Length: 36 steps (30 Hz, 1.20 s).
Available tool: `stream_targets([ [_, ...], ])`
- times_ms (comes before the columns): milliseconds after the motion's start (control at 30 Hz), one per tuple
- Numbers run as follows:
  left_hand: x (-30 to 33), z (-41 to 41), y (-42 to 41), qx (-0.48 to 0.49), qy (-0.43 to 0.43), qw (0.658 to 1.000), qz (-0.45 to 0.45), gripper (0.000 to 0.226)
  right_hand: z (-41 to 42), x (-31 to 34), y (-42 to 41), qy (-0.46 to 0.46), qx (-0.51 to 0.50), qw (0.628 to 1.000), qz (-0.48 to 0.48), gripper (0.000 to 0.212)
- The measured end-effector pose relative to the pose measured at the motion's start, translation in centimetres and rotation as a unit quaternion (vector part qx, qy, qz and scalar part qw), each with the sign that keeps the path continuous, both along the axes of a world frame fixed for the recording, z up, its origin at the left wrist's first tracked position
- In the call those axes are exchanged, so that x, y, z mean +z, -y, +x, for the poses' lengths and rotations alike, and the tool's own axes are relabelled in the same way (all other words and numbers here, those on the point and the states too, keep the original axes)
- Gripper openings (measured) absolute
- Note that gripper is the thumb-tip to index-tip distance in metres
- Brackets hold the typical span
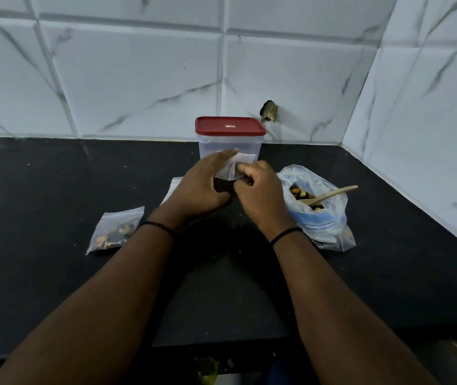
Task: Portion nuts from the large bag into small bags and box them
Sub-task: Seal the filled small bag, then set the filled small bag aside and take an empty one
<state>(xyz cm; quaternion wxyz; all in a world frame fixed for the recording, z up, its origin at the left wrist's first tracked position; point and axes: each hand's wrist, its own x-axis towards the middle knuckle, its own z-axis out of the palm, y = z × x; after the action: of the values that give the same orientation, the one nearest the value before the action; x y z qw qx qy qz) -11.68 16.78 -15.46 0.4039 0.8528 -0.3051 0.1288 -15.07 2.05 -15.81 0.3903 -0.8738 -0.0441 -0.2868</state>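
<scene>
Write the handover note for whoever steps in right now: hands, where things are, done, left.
Left hand and right hand: both hold an empty small bag at its mouth, above the counter.
Large bag: open at right, nuts inside, wooden spoon standing in it.
Box: behind the hands, red lid on.
Done: one filled small bag lies at left.
Left: fill and seal the held bag, portion more, open the box, put the bags in.
</scene>
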Motion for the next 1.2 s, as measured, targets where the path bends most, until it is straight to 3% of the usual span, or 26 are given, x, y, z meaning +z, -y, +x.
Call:
stream_targets([
  [133, -0.1, 0.6, 0.0, 0.028, 0.016, 0.999, 0.028, 0.096, -0.6, 0.2, 0.3, 0.03, 0.046, 0.996, 0.072, 0.008],
  [200, 0.0, 0.5, 0.4, 0.041, 0.02, 0.998, 0.034, 0.088, -0.9, 0.2, 0.4, 0.036, 0.062, 0.994, 0.079, 0.006],
  [300, 0.1, 0.4, 1.0, 0.049, 0.033, 0.998, 0.0, 0.056, -0.7, 0.2, 0.8, 0.034, 0.067, 0.994, 0.078, 0.01],
  [467, 0.1, -0.1, 1.4, 0.0, 0.024, 0.997, -0.068, 0.055, 0.0, -0.1, 1.0, 0.029, 0.061, 0.994, 0.091, 0.004],
  [667, -0.3, 0.3, 1.8, 0.026, 0.029, 0.996, -0.081, 0.035, -0.7, 0.1, 1.3, 0.124, -0.036, 0.987, -0.094, 0.026],
  [767, -0.3, 0.2, 1.8, 0.041, 0.053, 0.995, -0.078, 0.032, -1.3, 0.9, 1.0, 0.184, -0.058, 0.968, -0.159, 0.02],
  [867, -0.2, -0.1, 1.9, 0.026, 0.071, 0.993, -0.093, 0.033, -1.4, 1.1, 0.7, 0.233, -0.025, 0.958, -0.165, 0.015],
  [1000, 0.1, -0.6, 1.8, -0.002, 0.049, 0.992, -0.119, 0.027, -1.5, 1.3, 1.1, 0.169, 0.073, 0.976, -0.118, 0.029],
  [1200, 0.0, -0.6, 1.4, -0.015, 0.0, 0.989, -0.146, 0.026, -1.7, 1.4, 1.2, 0.114, 0.05, 0.978, -0.169, 0.046],
])
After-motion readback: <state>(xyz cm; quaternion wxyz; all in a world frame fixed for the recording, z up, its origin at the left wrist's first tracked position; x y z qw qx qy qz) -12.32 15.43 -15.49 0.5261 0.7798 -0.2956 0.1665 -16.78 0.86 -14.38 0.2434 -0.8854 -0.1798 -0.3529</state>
